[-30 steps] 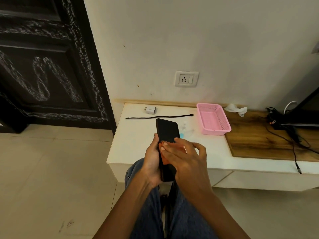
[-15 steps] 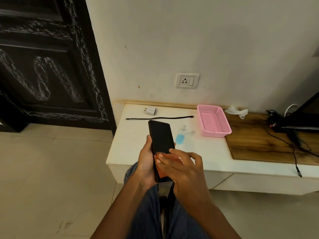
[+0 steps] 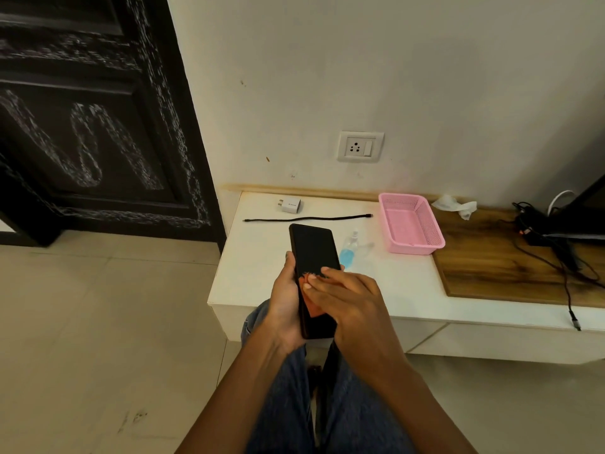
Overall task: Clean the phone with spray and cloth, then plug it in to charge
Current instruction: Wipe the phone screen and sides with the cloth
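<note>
A: What's on the white tabletop (image 3: 262, 273), left to right?

B: One charger adapter (image 3: 290, 204), one black cable (image 3: 307, 219), one spray bottle (image 3: 349, 250), one pink basket (image 3: 411, 223).

A: And the phone (image 3: 313, 253)?

B: One, screen up, over the tabletop's near edge. The left hand (image 3: 285, 301) grips it from nine o'clock; the right hand (image 3: 347, 298), at four o'clock, presses an orange cloth (image 3: 313, 309) on the screen with flat fingers.
</note>
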### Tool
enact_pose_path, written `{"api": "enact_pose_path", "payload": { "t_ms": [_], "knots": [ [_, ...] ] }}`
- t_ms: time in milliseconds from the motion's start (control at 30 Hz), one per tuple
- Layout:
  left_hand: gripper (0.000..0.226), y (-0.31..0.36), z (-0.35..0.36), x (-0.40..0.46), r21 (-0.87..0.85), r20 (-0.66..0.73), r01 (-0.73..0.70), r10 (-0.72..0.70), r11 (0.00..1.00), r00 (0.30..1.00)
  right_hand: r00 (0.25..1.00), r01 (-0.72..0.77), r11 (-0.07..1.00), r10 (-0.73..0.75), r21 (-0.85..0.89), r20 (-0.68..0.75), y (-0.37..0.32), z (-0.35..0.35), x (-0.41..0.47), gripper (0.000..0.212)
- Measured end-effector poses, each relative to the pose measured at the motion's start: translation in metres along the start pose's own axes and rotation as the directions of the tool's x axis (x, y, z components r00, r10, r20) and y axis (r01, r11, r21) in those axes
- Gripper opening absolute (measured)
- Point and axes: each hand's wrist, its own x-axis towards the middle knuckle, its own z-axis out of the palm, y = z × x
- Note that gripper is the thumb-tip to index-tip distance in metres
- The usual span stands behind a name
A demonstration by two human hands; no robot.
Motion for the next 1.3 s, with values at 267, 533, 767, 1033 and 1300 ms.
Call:
{"api": "enact_pose_path", "payload": {
  "t_ms": [267, 533, 767, 1033, 1300],
  "knots": [
    [0.079, 0.007, -0.001, -0.002, -0.005, 0.047, -0.02, 0.02, 1.0, 0.999, 0.998, 0.052, 0.996, -0.053, -0.066, -0.018, 0.003, -0.007, -0.009, 0.043],
    [0.083, 0.011, 0.004, -0.005, -0.018, 0.071, -0.01, 0.011, 1.0, 0.997, 1.0, 0.016, 0.991, -0.017, -0.133, -0.012, 0.006, -0.012, -0.007, 0.043],
    [0.081, 0.013, 0.007, -0.008, 0.008, 0.07, -0.045, 0.044, 0.999, 0.997, 0.998, -0.056, 0.988, 0.054, -0.147, -0.018, 0.012, -0.013, 0.0, 0.06],
    [0.082, 0.011, 0.004, -0.009, 0.045, 0.057, -0.082, 0.079, 0.996, 0.995, 0.996, -0.057, 0.986, 0.045, -0.155, -0.079, 0.019, -0.016, -0.004, 0.052],
    [0.081, 0.015, 0.001, -0.009, 0.052, 0.037, -0.126, 0.124, 0.991, 0.992, 0.998, -0.06, 0.984, 0.054, -0.165, -0.043, 0.016, -0.019, -0.014, 0.055]
  ]
}}
